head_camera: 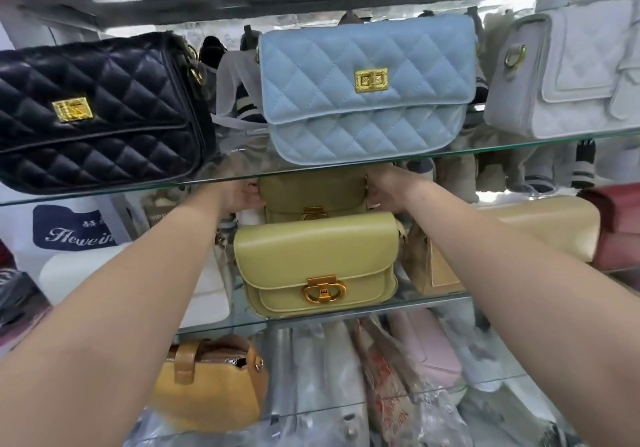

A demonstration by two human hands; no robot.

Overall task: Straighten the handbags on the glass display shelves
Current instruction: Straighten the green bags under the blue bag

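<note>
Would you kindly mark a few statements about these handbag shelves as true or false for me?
1. The left hand and right hand hold the rear yellow bag, which is behind the front yellow bag. True.
2. The black quilted bag is to the left of the blue quilted bag. True.
3. The blue quilted bag sits on a shelf below the hands. False: it stands on the glass shelf above them.
4. The front yellow bag's clasp is silver. False: it is gold.
</note>
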